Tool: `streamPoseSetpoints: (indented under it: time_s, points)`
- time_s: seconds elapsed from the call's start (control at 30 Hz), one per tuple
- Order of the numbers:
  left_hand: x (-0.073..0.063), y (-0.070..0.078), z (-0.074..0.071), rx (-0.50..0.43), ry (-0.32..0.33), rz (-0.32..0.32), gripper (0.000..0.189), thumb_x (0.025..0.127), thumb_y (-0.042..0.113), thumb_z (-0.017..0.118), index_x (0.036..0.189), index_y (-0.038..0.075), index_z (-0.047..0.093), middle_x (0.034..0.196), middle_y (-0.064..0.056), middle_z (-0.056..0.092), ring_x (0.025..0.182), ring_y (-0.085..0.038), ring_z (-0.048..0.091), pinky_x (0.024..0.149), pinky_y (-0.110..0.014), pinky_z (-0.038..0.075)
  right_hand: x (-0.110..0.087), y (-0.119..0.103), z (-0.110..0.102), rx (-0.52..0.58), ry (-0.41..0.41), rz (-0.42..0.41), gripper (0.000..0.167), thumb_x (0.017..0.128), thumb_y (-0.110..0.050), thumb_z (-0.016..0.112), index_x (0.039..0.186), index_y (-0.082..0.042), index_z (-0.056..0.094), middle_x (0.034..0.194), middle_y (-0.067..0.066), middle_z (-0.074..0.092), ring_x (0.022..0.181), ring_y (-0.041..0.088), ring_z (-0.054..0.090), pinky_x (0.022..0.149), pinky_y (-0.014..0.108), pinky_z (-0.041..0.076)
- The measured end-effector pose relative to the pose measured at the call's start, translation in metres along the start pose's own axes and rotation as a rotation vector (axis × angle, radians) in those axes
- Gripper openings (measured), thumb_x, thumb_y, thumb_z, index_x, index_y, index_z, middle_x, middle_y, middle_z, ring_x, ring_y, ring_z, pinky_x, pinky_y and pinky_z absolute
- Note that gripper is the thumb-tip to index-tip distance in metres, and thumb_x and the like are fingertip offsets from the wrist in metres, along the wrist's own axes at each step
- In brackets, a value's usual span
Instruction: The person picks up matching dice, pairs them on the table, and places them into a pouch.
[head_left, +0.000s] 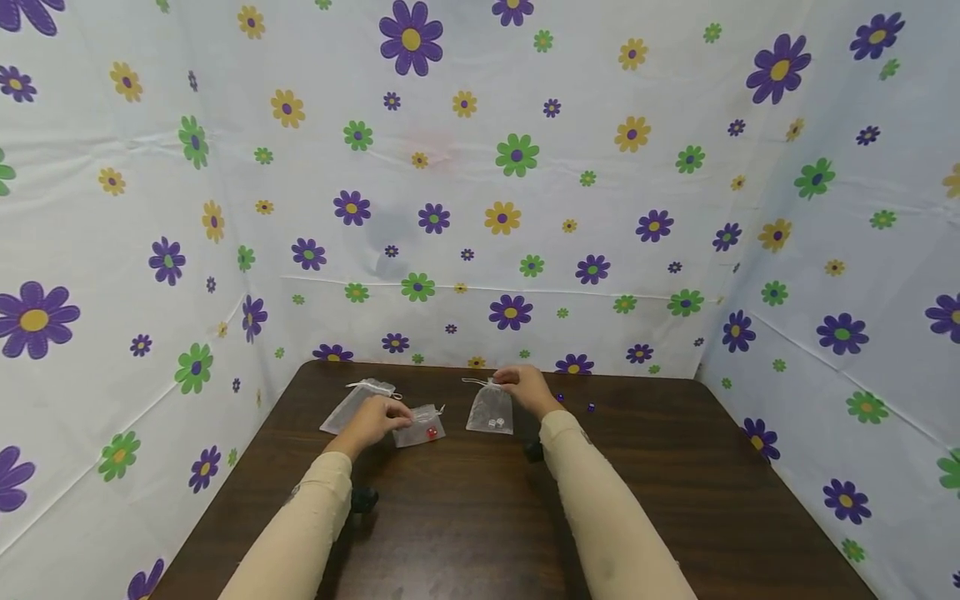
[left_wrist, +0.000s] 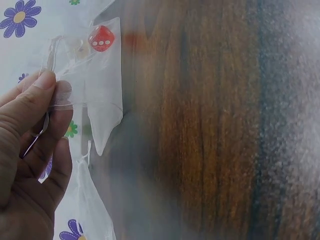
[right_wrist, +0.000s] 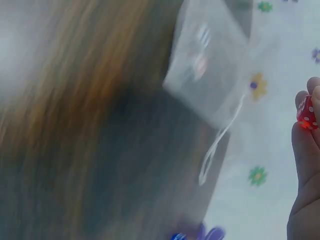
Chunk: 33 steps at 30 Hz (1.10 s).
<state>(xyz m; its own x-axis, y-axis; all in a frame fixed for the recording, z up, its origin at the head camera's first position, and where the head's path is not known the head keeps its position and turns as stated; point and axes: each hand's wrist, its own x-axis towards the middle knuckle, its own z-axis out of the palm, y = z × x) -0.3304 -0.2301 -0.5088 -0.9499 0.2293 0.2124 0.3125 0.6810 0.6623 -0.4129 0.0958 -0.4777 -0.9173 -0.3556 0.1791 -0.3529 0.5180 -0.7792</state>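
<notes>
My left hand [head_left: 375, 423] pinches the top of a small sheer white drawstring pouch [head_left: 412, 433], thumb against fingers. Through its mesh a red die [left_wrist: 102, 39] with white dots shows near the bottom. My right hand [head_left: 531, 388] holds another red die [right_wrist: 306, 114] between its fingertips, seen at the edge of the right wrist view. It is up by the drawstring end of a second sheer pouch [head_left: 489, 410], which lies flat. A pair of clear dice [head_left: 495, 422] sits inside that one.
A larger sheer pouch [head_left: 348, 407] lies left of my left hand. Two small blue dice, one blue die [head_left: 560, 397] and another blue die [head_left: 591, 407], are right of my right hand. The dark wooden table [head_left: 457, 517] meets a flower-print cloth [head_left: 450, 192] behind.
</notes>
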Motion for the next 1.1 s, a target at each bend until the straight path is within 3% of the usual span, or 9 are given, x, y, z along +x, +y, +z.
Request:
streamPoseSetpoints:
  time_s: [0.37, 0.6, 0.93, 1.1]
  points:
    - [0.002, -0.003, 0.000, 0.000, 0.007, 0.043, 0.007, 0.088, 0.011, 0.079, 0.090, 0.004, 0.078, 0.086, -0.002, 0.074, 0.076, -0.012, 0.063, 0.070, -0.034, 0.053, 0.017, -0.035, 0.023, 0.010, -0.071, -0.072, 0.025, 0.094, 0.005, 0.066, 0.118, 0.002, 0.071, 0.114, 0.015, 0.073, 0.110, 0.028, 0.068, 0.092, 0.036, 0.055]
    - [0.001, -0.001, -0.002, -0.006, -0.002, 0.031, 0.004, 0.089, 0.009, 0.078, 0.090, 0.006, 0.079, 0.086, -0.001, 0.074, 0.076, -0.011, 0.062, 0.070, -0.033, 0.053, 0.020, -0.056, 0.038, -0.005, -0.128, -0.145, 0.023, 0.096, 0.005, 0.064, 0.117, 0.001, 0.072, 0.114, 0.015, 0.073, 0.109, 0.028, 0.068, 0.095, 0.037, 0.053]
    - [0.002, 0.001, -0.003, -0.020, -0.011, 0.013, 0.003, 0.090, 0.008, 0.076, 0.091, 0.007, 0.079, 0.087, -0.002, 0.074, 0.077, -0.013, 0.062, 0.073, -0.036, 0.054, 0.026, -0.083, 0.060, -0.101, -0.187, -0.198, 0.020, 0.098, -0.001, 0.064, 0.116, -0.001, 0.073, 0.111, 0.010, 0.075, 0.106, 0.023, 0.069, 0.093, 0.033, 0.054]
    - [0.003, -0.001, -0.002, -0.022, -0.020, 0.037, 0.005, 0.091, 0.009, 0.076, 0.093, 0.006, 0.079, 0.088, -0.002, 0.075, 0.078, -0.013, 0.064, 0.073, -0.037, 0.056, 0.029, -0.094, 0.070, -0.169, -0.214, -0.231, 0.020, 0.099, -0.003, 0.063, 0.117, -0.002, 0.073, 0.111, 0.007, 0.075, 0.106, 0.020, 0.069, 0.093, 0.031, 0.053]
